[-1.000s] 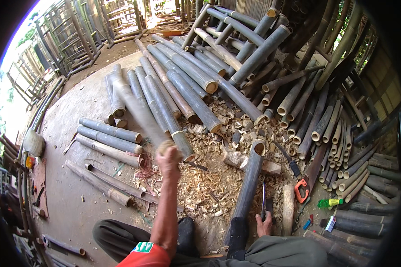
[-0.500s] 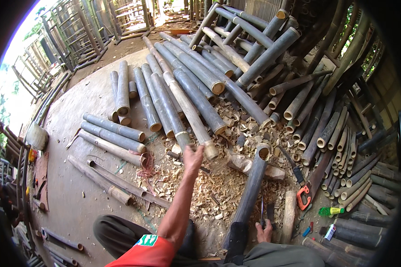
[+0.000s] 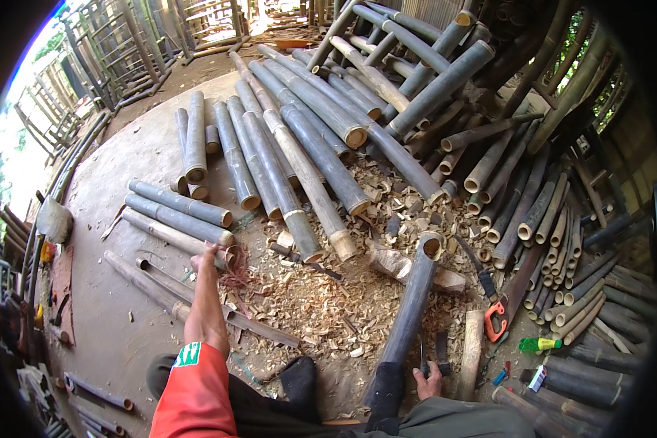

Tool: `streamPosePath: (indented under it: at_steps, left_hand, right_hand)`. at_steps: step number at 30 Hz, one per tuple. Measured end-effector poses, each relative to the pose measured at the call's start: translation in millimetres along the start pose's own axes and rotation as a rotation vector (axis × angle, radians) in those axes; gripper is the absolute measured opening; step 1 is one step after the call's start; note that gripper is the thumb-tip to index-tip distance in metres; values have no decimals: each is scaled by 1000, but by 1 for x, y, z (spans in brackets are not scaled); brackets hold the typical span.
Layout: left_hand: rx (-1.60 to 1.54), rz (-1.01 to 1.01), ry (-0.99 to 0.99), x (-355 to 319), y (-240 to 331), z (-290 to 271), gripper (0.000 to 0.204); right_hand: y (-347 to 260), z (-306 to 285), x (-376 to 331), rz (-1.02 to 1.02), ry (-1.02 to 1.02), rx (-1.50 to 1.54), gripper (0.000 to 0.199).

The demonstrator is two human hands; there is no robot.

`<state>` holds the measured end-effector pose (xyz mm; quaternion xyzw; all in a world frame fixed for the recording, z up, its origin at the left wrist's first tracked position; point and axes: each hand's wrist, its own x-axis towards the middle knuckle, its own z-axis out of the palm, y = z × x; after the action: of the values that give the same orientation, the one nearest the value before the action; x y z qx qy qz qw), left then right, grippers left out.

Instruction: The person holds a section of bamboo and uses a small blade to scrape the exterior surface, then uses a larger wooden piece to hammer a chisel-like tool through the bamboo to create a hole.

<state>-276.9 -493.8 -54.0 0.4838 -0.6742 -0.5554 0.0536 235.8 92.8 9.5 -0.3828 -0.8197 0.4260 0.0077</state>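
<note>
The left hand [image 3: 210, 252] is at the right end of the pale bamboo pole [image 3: 162, 231], far left, grip unclear; a nudge could roll it. The right hand [image 3: 431, 382] holds a knife [image 3: 423, 356] near the dark-covered foot [image 3: 388, 383]; slipping could cut it.

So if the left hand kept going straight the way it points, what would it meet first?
Probably the pale bamboo pole whose near end the left hand overlaps in view; depth and actual contact are hard to judge.
</note>
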Motion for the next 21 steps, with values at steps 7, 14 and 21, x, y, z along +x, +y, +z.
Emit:
streamPosePath:
  at_steps: [7,14,21]
  left_hand:
    - [-1263,-468,-727,-66,22,28,47]
    - [-852,55,-523,-164,62,1,58]
    - [-511,375,-488,-336,32,46,88]
  right_hand:
    - [6,-25,-11,71,35,-23,61]
    - [-22,-5,-6,-8,2,-15,56]
    - [-2,11,4,-68,-14,17,57]
